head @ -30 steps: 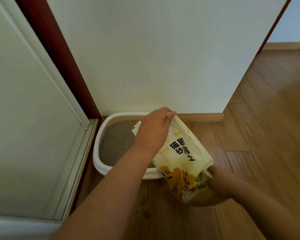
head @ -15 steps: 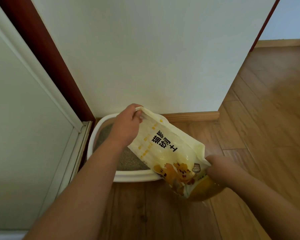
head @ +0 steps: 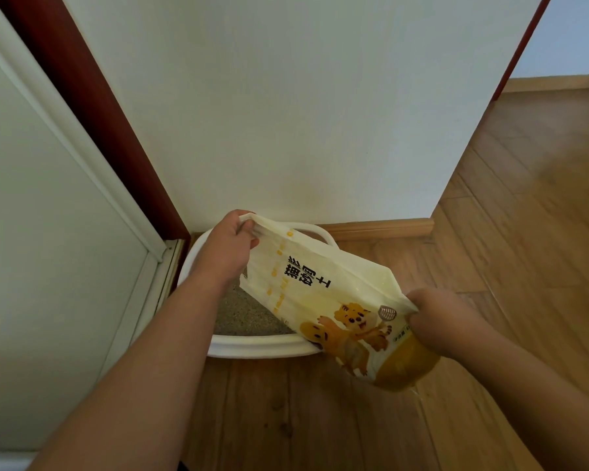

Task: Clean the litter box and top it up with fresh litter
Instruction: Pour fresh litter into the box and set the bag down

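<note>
The litter bag (head: 323,300) has tipped flatter over the litter box (head: 252,346); both hands, left (head: 227,249) and right (head: 439,321), grip it.

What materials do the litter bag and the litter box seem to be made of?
Litter bag: probably thin plastic film, slightly glossy; it creases and shows printed colour. Litter box: likely moulded white plastic, smooth; its rim is rounded with a soft sheen.

Counted on the wooden plank floor (head: 320,419): one white plastic oval litter box (head: 262,346) against the wall, holding one bed of grey granular litter (head: 242,314); one pale yellow litter bag printed with an orange cartoon tiger (head: 323,300); two bare hands, left (head: 228,246) and right (head: 436,321).
</note>
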A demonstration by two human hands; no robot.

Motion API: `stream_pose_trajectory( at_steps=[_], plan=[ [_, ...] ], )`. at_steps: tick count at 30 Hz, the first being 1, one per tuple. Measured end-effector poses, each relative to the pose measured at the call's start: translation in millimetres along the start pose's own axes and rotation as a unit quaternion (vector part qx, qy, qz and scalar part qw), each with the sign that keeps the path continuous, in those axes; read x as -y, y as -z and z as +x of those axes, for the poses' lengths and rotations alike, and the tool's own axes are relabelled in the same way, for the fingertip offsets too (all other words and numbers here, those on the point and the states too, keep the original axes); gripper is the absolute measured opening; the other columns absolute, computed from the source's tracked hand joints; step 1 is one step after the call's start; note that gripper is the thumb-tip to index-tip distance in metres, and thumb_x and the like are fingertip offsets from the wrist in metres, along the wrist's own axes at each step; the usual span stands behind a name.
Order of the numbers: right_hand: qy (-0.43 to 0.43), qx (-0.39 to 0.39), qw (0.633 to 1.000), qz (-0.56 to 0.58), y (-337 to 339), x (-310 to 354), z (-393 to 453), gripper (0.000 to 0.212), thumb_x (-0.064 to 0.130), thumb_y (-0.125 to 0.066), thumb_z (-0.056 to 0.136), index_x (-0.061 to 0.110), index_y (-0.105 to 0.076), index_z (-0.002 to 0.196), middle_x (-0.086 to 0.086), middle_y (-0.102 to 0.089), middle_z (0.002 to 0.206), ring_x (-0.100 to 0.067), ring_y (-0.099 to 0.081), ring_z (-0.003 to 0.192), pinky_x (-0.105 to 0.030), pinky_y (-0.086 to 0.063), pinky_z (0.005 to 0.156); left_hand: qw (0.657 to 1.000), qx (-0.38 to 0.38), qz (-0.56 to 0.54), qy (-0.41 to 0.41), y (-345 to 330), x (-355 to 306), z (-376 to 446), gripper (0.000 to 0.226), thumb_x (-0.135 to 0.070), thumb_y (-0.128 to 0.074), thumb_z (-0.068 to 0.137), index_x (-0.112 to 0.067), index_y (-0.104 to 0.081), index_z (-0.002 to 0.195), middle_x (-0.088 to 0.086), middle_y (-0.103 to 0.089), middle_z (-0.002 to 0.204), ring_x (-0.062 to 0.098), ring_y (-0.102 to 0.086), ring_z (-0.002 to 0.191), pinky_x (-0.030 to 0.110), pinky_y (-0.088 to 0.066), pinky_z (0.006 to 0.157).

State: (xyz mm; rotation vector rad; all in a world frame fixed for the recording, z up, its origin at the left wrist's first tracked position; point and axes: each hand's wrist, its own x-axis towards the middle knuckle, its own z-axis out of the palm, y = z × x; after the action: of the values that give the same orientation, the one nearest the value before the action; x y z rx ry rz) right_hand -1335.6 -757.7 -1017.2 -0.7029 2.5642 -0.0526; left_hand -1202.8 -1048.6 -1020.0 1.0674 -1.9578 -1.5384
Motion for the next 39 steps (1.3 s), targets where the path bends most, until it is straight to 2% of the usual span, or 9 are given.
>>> stream_pose_trajectory(
  at_steps=[5, 12, 15, 19, 24, 29, 36, 39],
  plan=[
    [-0.003, -0.020, 0.999, 0.032, 3.9, -1.3, 0.1, 0.032, 0.012, -0.052, 0.093, 0.021, -0.068, 0.120, 0.001, -0.068, 0.097, -0.014, -0.065, 0.087, -0.030, -0.060, 0.074, 1.000, -0.013, -0.015, 0.008, 1.0, 7.1, 5.2, 0.022, -0.023, -0.045, 0.109, -0.035, -0.063, 0.105, -0.012, -0.066, 0.109, 0.005, -0.066, 0.101, 0.044, -0.053, 0.104],
    [-0.007, -0.044, 0.998, 0.046, 10.3, -0.3, -5.6, 0.031, 0.013, -0.052, 0.095, 0.024, -0.068, 0.120, 0.005, -0.068, 0.090, -0.010, -0.065, 0.078, -0.027, -0.061, 0.067, 0.999, -0.023, -0.034, 0.023, 1.0, 16.8, 7.6, 0.022, -0.022, -0.045, 0.109, -0.035, -0.063, 0.105, -0.011, -0.068, 0.108, 0.004, -0.068, 0.099, 0.043, -0.054, 0.102],
    [-0.002, -0.045, 0.998, 0.048, 13.0, 0.1, -9.0, 0.032, 0.012, -0.052, 0.095, 0.024, -0.069, 0.119, 0.005, -0.067, 0.088, -0.009, -0.064, 0.077, -0.023, -0.056, 0.060, 0.999, -0.025, -0.032, 0.026, 0.2, 21.2, 9.4, 0.024, -0.023, -0.046, 0.108, -0.037, -0.064, 0.102, -0.010, -0.069, 0.108, 0.004, -0.069, 0.097, 0.045, -0.055, 0.101],
    [-0.001, -0.046, 0.997, 0.054, 13.8, 1.7, -12.0, 0.033, 0.011, -0.052, 0.093, 0.024, -0.069, 0.117, 0.005, -0.067, 0.087, -0.010, -0.064, 0.075, -0.024, -0.056, 0.061, 0.998, -0.034, -0.046, 0.038, -2.6, 23.7, 11.4, 0.026, -0.021, -0.046, 0.109, -0.038, -0.063, 0.099, -0.010, -0.067, 0.108, 0.006, -0.067, 0.098, 0.043, -0.055, 0.101],
    [-0.001, -0.056, 0.997, 0.060, 15.6, 5.8, -13.5, 0.030, 0.011, -0.052, 0.092, 0.023, -0.071, 0.111, 0.004, -0.068, 0.087, -0.012, -0.065, 0.077, -0.031, -0.062, 0.069, 0.994, -0.052, -0.071, 0.066, -4.1, 25.9, 14.8, 0.021, -0.019, -0.044, 0.109, -0.029, -0.062, 0.110, -0.008, -0.063, 0.111, 0.009, -0.065, 0.098, 0.042, -0.056, 0.101],
    [0.007, -0.074, 0.995, 0.059, 17.5, 8.0, -16.5, 0.027, 0.011, -0.052, 0.090, 0.021, -0.074, 0.103, 0.002, -0.069, 0.082, -0.014, -0.066, 0.074, -0.036, -0.063, 0.070, 0.993, -0.055, -0.072, 0.079, -4.7, 29.4, 16.7, 0.021, -0.020, -0.044, 0.109, -0.031, -0.061, 0.105, -0.009, -0.062, 0.109, 0.008, -0.064, 0.097, 0.042, -0.056, 0.100],
    [0.028, -0.080, 0.993, 0.082, 24.0, 10.7, -21.2, 0.029, 0.010, -0.053, 0.094, 0.021, -0.074, 0.111, 0.003, -0.069, 0.085, -0.011, -0.064, 0.075, -0.026, -0.058, 0.064, 0.990, -0.064, -0.090, 0.086, -4.9, 35.1, 21.7, 0.019, -0.020, -0.044, 0.109, -0.023, -0.061, 0.117, -0.007, -0.062, 0.112, 0.010, -0.063, 0.099, 0.042, -0.056, 0.099],
    [0.034, -0.092, 0.991, 0.087, 28.1, 11.3, -24.6, 0.030, 0.009, -0.053, 0.094, 0.022, -0.074, 0.110, 0.003, -0.070, 0.084, -0.011, -0.064, 0.075, -0.028, -0.059, 0.066, 0.988, -0.065, -0.101, 0.095, -6.4, 35.9, 22.8, 0.020, -0.020, -0.044, 0.110, -0.021, -0.061, 0.119, -0.003, -0.062, 0.117, 0.011, -0.063, 0.099, 0.040, -0.057, 0.098]
  ],
)
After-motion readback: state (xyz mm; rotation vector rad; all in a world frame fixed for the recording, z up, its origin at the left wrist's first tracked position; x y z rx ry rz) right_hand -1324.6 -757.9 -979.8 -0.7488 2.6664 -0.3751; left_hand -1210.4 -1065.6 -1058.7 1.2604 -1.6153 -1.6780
